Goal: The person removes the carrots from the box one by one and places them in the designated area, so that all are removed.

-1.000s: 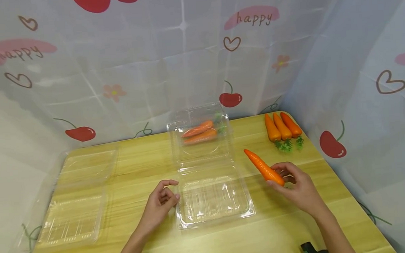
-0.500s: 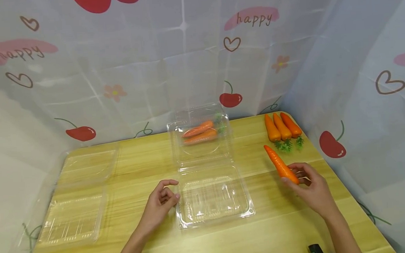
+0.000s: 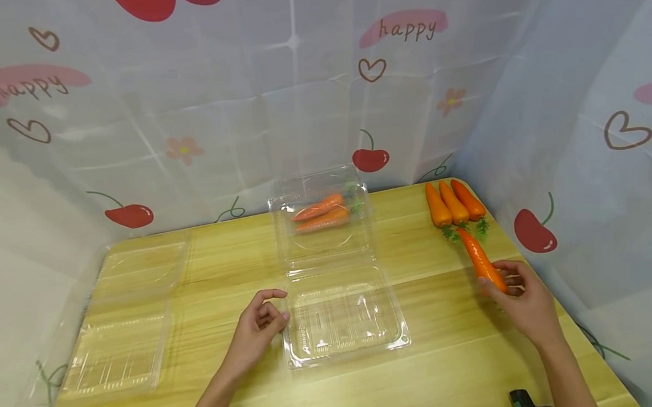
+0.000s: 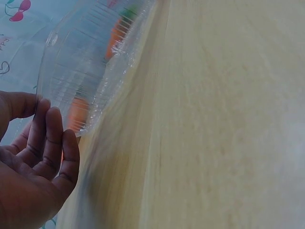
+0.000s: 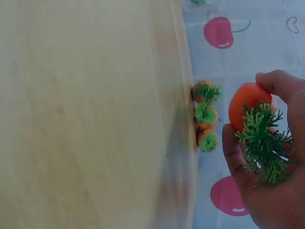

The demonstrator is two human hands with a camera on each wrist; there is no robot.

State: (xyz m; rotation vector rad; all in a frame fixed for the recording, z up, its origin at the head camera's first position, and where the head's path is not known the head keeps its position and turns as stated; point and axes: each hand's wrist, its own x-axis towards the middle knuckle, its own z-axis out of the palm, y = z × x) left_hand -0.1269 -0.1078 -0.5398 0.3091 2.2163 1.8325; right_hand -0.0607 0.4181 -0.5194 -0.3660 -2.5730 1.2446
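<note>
My right hand (image 3: 522,301) grips an orange carrot (image 3: 479,258) near its thick end, lifted above the table, tip pointing away. Its green leafy top (image 5: 267,143) hangs into the palm in the right wrist view. Just beyond the tip three carrots (image 3: 454,204) lie side by side, leaves towards me. My left hand (image 3: 257,322) lies at the left edge of a clear hinged plastic container (image 3: 343,316), index finger and thumb apart at its rim, the other fingers loosely bent. Its lid is folded back. Two more carrots (image 3: 322,213) show through clear plastic behind the lid.
A second clear container (image 3: 117,337) stands unfolded at the table's left. White curtains with cherry prints (image 3: 370,160) hang along the back and right table edges. A black object (image 3: 527,402) shows beside my right forearm.
My right hand has moved right with the carrot, and the carrot's tip now reaches the leaves of the three lying carrots. My left hand and the container have stayed in place.
</note>
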